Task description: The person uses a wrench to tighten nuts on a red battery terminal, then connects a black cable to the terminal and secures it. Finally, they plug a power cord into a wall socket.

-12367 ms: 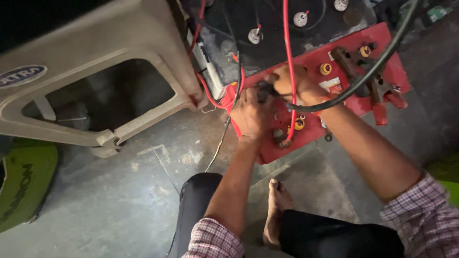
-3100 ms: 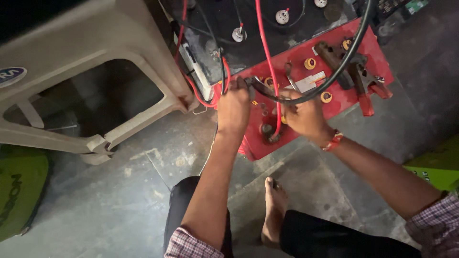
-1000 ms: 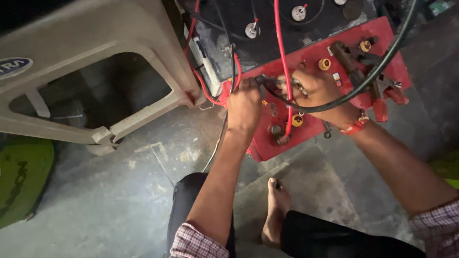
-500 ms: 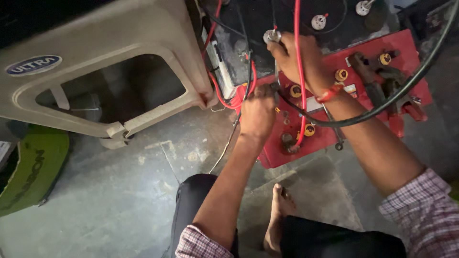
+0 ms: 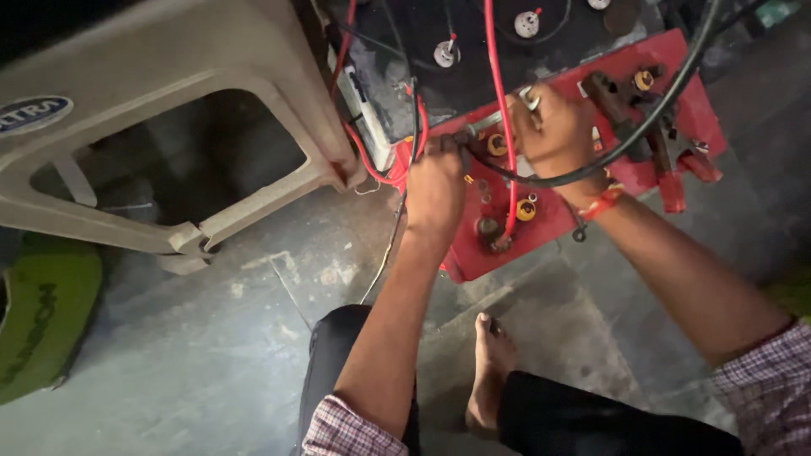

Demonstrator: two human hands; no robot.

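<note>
Gripping black cable (image 5: 541,179), left hand (image 5: 435,187), right hand (image 5: 557,135) clenched on spanner (image 5: 498,121), red battery (image 5: 583,198)

A red-topped battery (image 5: 583,194) lies tilted on the floor, a red cable (image 5: 503,127) running to its terminal.

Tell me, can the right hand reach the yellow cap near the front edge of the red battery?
Probably yes. The right hand rests on the red battery, just behind the yellow cap; only the red cable runs beside it.
</note>
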